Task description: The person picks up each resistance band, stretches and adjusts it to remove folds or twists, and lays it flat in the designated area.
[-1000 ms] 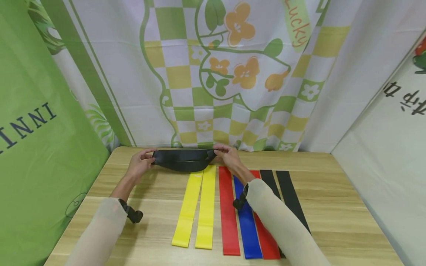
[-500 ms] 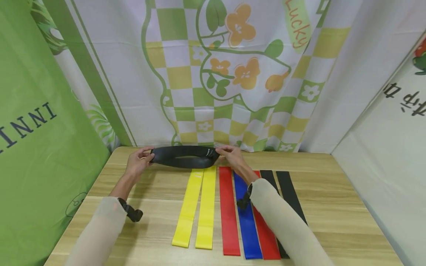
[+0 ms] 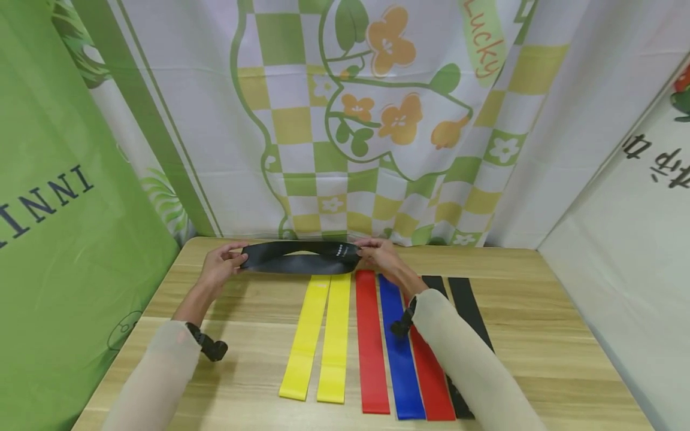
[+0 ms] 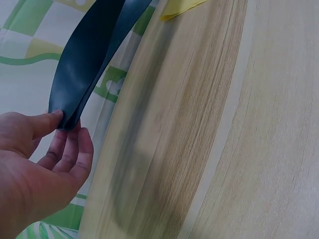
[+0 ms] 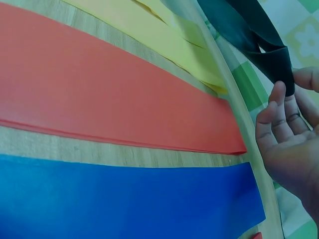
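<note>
A black resistance loop band (image 3: 302,264) with small white print near its right end is held sideways over the back of the table. My left hand (image 3: 218,264) pinches its left end between thumb and fingers; the left wrist view shows the band's fold (image 4: 75,107) at the fingertips. At the other end my right hand (image 3: 381,257) pinches the band, whose corner (image 5: 276,62) shows between thumb and fingers in the right wrist view. Between the hands the two layers part, leaving a narrow gap. Just in front of the band lie two yellow bands (image 3: 334,335), side by side.
Right of the yellow bands lie a red band (image 3: 372,347), a blue band (image 3: 404,371), another red band (image 3: 433,386) and two black bands (image 3: 469,305), partly under the right forearm. A patterned curtain (image 3: 356,197) hangs along the back edge of the wooden table (image 3: 242,359).
The hands have moved slightly apart, the right one rightward, and the black band is stretched longer and flatter. Its white print has come into view. The bands on the table have not moved.
</note>
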A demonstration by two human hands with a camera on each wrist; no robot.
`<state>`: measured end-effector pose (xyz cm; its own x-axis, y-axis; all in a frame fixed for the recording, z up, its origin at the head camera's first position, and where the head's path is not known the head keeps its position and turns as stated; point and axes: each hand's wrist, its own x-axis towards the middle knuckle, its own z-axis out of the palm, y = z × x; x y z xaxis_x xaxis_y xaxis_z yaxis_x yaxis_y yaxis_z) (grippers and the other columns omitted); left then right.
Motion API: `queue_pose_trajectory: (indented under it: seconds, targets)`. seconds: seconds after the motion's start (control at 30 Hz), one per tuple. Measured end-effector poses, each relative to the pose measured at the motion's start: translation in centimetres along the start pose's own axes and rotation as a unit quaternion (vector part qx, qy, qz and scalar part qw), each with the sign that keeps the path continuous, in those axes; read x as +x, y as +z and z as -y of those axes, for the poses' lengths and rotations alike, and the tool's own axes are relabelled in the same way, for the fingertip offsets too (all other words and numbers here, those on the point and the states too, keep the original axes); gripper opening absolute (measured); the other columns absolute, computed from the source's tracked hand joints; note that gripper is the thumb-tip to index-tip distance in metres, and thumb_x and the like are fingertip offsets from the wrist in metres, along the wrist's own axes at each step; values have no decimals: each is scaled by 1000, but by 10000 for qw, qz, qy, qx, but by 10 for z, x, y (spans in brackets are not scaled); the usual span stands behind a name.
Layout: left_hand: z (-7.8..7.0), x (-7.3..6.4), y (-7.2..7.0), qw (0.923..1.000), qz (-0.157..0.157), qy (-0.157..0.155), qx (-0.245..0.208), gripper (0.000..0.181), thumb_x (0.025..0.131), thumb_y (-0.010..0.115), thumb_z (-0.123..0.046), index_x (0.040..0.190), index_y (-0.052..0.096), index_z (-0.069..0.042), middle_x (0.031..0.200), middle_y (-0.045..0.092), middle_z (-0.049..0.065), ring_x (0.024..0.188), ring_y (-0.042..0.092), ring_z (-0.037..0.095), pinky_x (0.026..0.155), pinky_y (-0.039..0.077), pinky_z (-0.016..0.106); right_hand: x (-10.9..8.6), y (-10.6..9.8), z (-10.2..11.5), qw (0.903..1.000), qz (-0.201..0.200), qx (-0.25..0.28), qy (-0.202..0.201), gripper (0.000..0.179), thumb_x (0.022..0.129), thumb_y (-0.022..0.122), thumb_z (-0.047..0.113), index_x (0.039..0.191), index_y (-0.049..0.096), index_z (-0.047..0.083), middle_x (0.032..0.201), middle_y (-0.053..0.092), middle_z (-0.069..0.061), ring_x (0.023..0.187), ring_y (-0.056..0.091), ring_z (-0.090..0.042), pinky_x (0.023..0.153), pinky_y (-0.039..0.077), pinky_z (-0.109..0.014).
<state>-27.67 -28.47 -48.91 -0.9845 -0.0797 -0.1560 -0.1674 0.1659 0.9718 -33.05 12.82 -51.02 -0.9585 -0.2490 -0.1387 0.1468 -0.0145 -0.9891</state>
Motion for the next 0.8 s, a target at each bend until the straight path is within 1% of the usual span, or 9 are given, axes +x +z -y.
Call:
queue_pose_trajectory:
  seconds: [0.13,0.23,0.3,0.4,0.53,0.63,0.7,0.8]
  targets:
    - [0,-2,-2,9996,136,45,231,44,106,66,-12,149,58,-3,109,60,1,89,61,8,84,60,30,-2,-1,2,9987,60,479,172,22,98,60,-8,114,73,-3,94,72,-2,68,65,-12,65,58,-26]
    - [0,-4,-1,9992,215,65,316,45,107,65,-14,150,57,-4,111,59,3,90,61,9,86,60,33,-3,0,3,9960,151,851,211,23,96,56,-12,103,74,1,95,72,-5,71,69,-15,71,62,-30]
    - [-1,-5,-1,9991,245,56,347,45,108,64,-15,151,56,-4,112,58,3,90,62,10,89,60,35,-3,0,4,9952,231,934,197,26,96,54,-13,98,74,4,96,71,-6,74,71,-16,73,62,-32]
    - [-2,-5,1,9992,235,51,316,44,108,63,-13,150,57,-4,111,59,3,90,64,11,90,60,37,-3,1,5,9955,288,892,163,26,98,53,-13,94,72,6,97,69,-6,77,70,-18,74,62,-33]
    - [-3,-4,3,9995,262,75,174,44,107,64,-11,150,56,-2,108,60,2,91,67,14,89,62,35,-2,0,4,9966,409,709,83,23,100,55,-11,96,70,5,98,66,-6,77,67,-17,73,61,-32]
    - [-4,-3,3,9995,275,70,117,47,107,64,-9,151,54,0,107,59,2,93,65,14,87,62,34,-3,-2,5,9969,549,566,11,18,101,55,-9,101,69,2,98,66,-5,78,67,-16,76,61,-33]
    - [-4,-2,2,9997,241,46,86,47,107,63,-8,152,53,0,107,57,1,91,63,13,86,62,33,-5,-3,6,9971,622,432,-47,16,101,54,-8,106,67,0,99,66,-5,81,66,-16,81,62,-37]
    - [-3,-1,-1,9997,248,46,32,48,107,61,-7,154,51,1,106,57,1,89,62,11,85,62,33,-7,-5,8,9968,761,189,-148,20,103,50,-7,118,64,-4,104,62,-5,88,62,-16,92,60,-50]
